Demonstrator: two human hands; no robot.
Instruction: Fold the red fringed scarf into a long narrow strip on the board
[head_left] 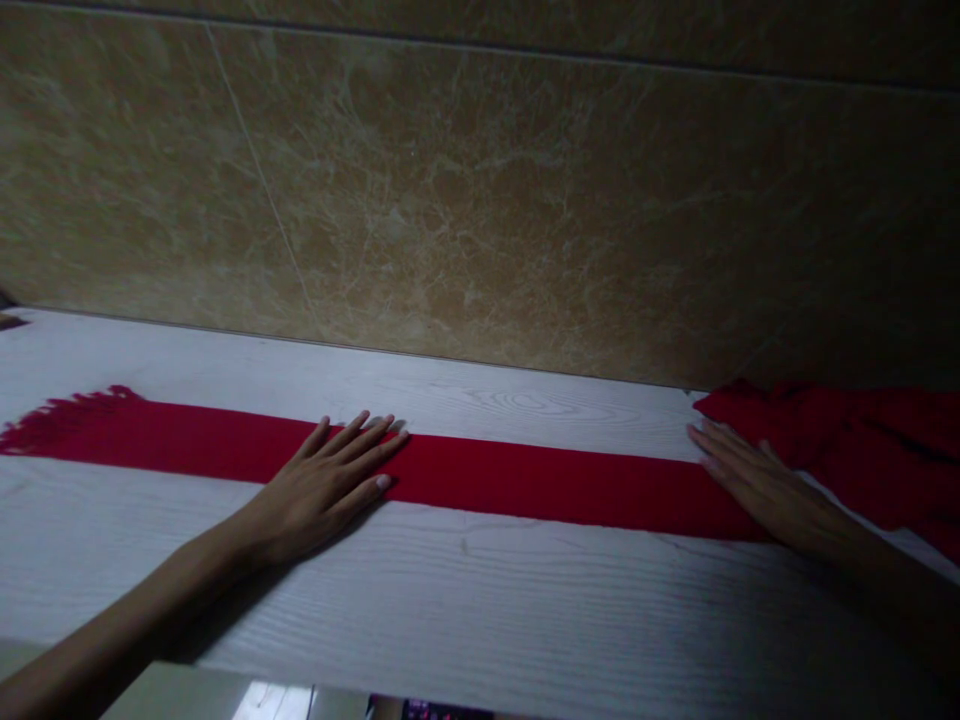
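Note:
A long red scarf (525, 478) lies stretched flat across a white wood-grain table (487, 600), its fringed end (52, 420) at the far left. My left hand (330, 485) rests flat on the scarf near its middle, fingers stretched out and pointing right. My right hand (765, 485) lies flat on the scarf further right, fingers extended toward the left. Just beyond my right hand the scarf bunches into a loose red heap (862, 440) at the table's right end.
A brown marble-patterned wall (480, 200) rises straight behind the table's far edge. The table's near edge (450, 690) runs along the bottom, with something dark and pink below it. The right side of the scene is dim.

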